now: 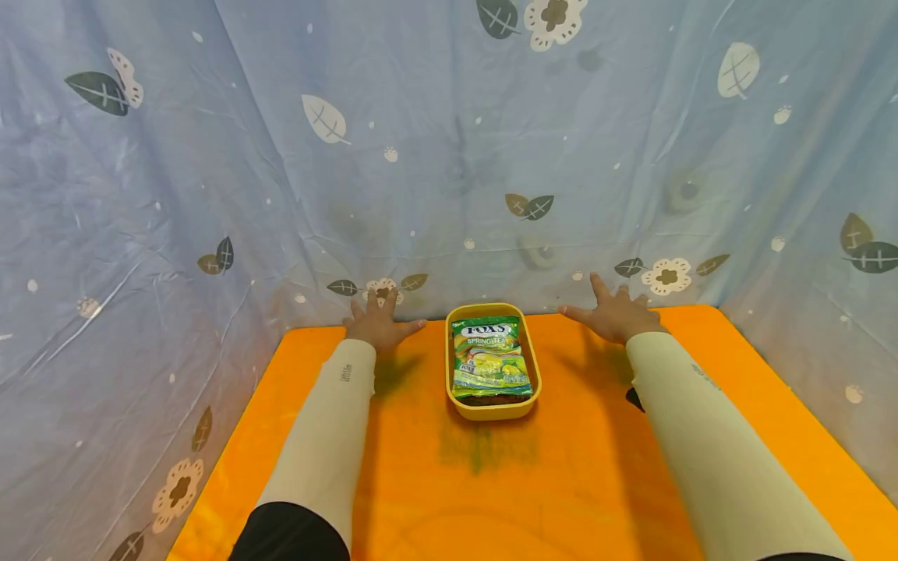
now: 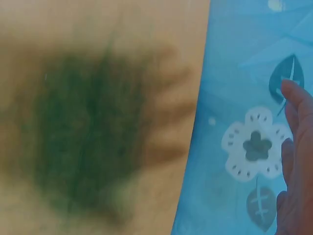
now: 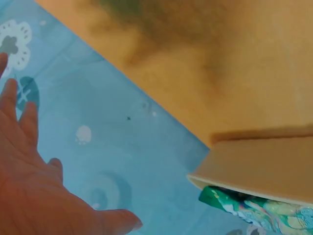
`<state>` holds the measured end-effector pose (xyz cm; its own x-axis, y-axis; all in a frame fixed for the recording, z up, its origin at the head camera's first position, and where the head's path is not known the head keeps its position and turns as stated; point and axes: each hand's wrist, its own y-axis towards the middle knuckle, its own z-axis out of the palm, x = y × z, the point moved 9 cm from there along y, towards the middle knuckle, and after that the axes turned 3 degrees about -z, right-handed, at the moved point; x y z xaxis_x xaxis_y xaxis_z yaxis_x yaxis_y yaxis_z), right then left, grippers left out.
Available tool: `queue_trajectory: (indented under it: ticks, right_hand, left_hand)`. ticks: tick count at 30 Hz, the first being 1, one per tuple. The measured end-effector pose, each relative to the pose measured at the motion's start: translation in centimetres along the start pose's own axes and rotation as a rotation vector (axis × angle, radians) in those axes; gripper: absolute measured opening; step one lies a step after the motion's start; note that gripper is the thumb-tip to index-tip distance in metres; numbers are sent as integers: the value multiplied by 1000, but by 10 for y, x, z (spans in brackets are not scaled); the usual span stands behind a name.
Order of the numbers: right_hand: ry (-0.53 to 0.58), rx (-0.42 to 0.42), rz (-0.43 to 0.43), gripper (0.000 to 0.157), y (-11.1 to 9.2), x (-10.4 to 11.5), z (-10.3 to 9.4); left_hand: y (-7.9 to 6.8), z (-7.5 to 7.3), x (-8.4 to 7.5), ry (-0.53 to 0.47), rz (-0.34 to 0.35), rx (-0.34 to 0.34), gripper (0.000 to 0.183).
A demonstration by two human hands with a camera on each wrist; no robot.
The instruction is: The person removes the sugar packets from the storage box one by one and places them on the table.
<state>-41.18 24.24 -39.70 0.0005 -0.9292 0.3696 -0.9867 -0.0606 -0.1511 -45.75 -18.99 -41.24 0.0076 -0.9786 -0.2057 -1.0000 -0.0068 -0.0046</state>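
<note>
A yellow rectangular tub (image 1: 493, 413) stands at the back of the orange table, near the curtain. Inside it lies a green candy packet (image 1: 491, 358) labelled FOX'S Spring Tea, with something dark partly visible beneath. To the tub's left is my left hand (image 1: 379, 323), fingers spread and holding nothing. My right hand (image 1: 613, 314) is on the other side, also spread, apart from the tub. In the right wrist view the tub's wall (image 3: 264, 164) and part of the packet (image 3: 254, 208) show near the right thumb.
Pale blue curtain (image 1: 449, 156) with leaf and flower prints hangs behind and along both sides of the orange table (image 1: 491, 499). A greenish stain (image 1: 484, 448) marks the tabletop in front of the tub. Both forearms wear light sleeves (image 1: 330, 436).
</note>
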Motion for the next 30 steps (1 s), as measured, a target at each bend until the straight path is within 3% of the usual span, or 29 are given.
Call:
queue_trajectory:
  ticks: [6, 10, 17, 20, 26, 30]
  right_hand:
    - [21, 16, -44, 109, 2, 8, 7]
    - [136, 42, -105, 108, 1, 16, 12]
    - [335, 118, -117, 101, -5, 18, 21]
    - [403, 130, -124, 97, -6, 21, 21]
    - [631, 189, -154, 93, -4, 37, 22]
    - [753, 218, -165, 91, -3, 46, 24]
  left_hand:
    - [-1, 13, -21, -32, 49, 6, 112]
    - [-4, 25, -33, -94, 73, 36, 107]
    - [-14, 45, -50, -420, 122, 160, 107]
    - [-16, 54, -53, -484, 121, 206, 107]
    - [-26, 57, -62, -599, 94, 200, 100]
    - [-34, 62, -71, -739, 73, 220, 96]
